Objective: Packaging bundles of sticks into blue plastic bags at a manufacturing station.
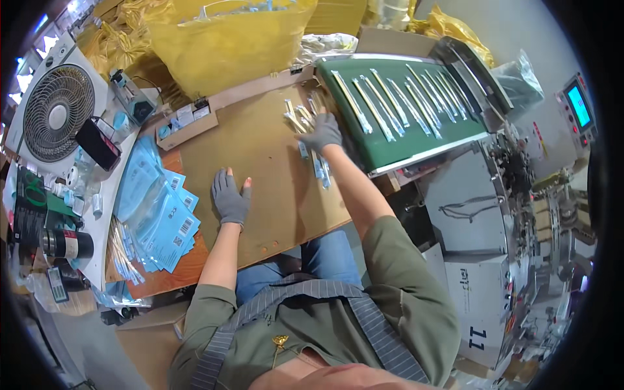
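My left hand (231,199), in a grey glove with bare fingertips, lies flat on the brown tabletop (260,169), fingers stretched and thumb apart, holding nothing. Farther right, my right hand (324,132), gloved the same way, reaches over a loose pile of slim wrapped sticks (299,118) that look like chopsticks. Its thumb points left, away from the other fingers, and no stick shows gripped in it. More wrapped sticks (320,170) lie partly under my right wrist. Beside that hand, a green conveyor belt (390,153) carries several wrapped sticks (383,103) laid side by side.
Blue printed bags (153,221) fan out at the left, next to bundled sticks (123,250). Behind them stand a small cardboard box (188,127), a phone (99,143) and a fan (58,114). A large yellow bag (227,52) fills the back. A machine (465,201) stands at the right.
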`<action>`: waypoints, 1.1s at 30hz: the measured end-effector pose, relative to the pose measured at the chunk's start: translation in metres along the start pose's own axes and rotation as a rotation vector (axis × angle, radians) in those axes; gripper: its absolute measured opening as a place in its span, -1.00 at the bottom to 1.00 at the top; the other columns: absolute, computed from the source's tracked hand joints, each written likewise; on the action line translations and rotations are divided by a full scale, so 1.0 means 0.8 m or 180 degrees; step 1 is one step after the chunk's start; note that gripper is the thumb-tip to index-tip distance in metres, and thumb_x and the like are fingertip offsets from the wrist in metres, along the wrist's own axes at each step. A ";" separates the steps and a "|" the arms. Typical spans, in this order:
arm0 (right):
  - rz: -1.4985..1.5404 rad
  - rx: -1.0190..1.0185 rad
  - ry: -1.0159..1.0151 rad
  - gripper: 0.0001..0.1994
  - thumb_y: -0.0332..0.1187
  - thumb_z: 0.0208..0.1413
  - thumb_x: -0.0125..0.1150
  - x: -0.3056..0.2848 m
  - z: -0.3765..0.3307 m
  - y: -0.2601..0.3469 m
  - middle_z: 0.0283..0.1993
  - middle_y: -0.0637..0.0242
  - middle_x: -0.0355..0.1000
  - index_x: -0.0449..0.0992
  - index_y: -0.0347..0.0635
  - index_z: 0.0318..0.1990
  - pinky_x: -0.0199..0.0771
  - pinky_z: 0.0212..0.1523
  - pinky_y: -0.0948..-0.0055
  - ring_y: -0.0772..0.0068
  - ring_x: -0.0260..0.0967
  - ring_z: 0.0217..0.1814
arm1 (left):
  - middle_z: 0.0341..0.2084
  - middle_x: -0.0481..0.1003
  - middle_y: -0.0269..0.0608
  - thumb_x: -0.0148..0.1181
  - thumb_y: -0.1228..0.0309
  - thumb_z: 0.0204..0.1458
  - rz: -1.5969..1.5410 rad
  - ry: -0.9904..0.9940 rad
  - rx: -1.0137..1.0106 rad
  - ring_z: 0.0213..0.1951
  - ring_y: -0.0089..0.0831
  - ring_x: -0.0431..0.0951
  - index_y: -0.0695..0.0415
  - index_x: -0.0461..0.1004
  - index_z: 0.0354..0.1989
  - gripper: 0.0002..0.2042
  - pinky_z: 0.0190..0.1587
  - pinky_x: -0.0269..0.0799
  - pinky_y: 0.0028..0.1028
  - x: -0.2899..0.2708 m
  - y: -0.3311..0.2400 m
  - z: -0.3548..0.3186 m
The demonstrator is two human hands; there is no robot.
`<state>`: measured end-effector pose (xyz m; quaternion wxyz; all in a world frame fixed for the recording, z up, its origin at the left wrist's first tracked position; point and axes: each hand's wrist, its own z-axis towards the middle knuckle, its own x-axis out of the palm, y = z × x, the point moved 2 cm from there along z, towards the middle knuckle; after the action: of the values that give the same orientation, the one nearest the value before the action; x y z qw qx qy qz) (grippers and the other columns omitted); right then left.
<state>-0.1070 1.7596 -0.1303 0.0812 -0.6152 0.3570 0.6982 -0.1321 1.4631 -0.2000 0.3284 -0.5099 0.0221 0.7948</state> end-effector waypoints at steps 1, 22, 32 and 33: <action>0.0414 0.0468 0.0487 0.02 0.09 -0.31 0.34 -0.002 0.013 -0.016 0.17 -0.25 0.21 0.08 -0.44 0.25 0.21 0.22 0.26 -0.10 0.20 0.22 | 0.10 0.28 0.14 0.07 0.05 0.05 -0.0058 0.0002 0.0011 0.16 -0.01 0.24 0.28 0.25 0.12 -0.40 0.20 0.10 -0.16 -0.003 0.000 -0.002; 0.0833 -0.1418 -0.1043 -0.52 -0.12 -0.04 0.14 0.044 -0.252 -0.066 0.10 -0.04 0.21 0.33 -0.26 -0.03 0.10 0.23 0.06 -0.10 0.12 0.20 | -0.02 0.34 0.24 0.14 0.01 0.00 -0.0487 0.0716 -0.0324 0.07 0.07 0.30 0.30 0.31 0.05 -0.39 0.14 0.17 -0.17 0.055 0.016 0.066; 0.0788 -0.1293 -0.1071 -0.48 -0.09 -0.08 0.13 0.051 -0.250 -0.070 0.09 -0.07 0.18 0.31 -0.28 -0.04 0.04 0.24 0.01 -0.11 0.08 0.21 | 0.14 0.18 0.33 -0.18 -0.16 0.12 -0.0960 0.0675 -0.0773 0.16 0.11 0.21 0.40 0.07 0.22 -0.21 0.17 0.16 -0.16 0.054 -0.062 0.098; 0.0788 -0.1309 -0.1077 -0.48 -0.09 -0.08 0.13 0.051 -0.249 -0.069 0.09 -0.07 0.18 0.31 -0.28 -0.04 0.04 0.24 0.01 -0.11 0.08 0.21 | 0.14 0.18 0.33 -0.18 -0.16 0.12 -0.0960 0.0658 -0.0776 0.16 0.11 0.21 0.40 0.07 0.22 -0.21 0.17 0.16 -0.16 0.051 -0.053 0.090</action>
<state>0.0734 1.6675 -0.1875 -0.0726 -0.4453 0.2618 0.8532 -0.1771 1.5438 -0.1863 0.3755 -0.6221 -0.1172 0.6770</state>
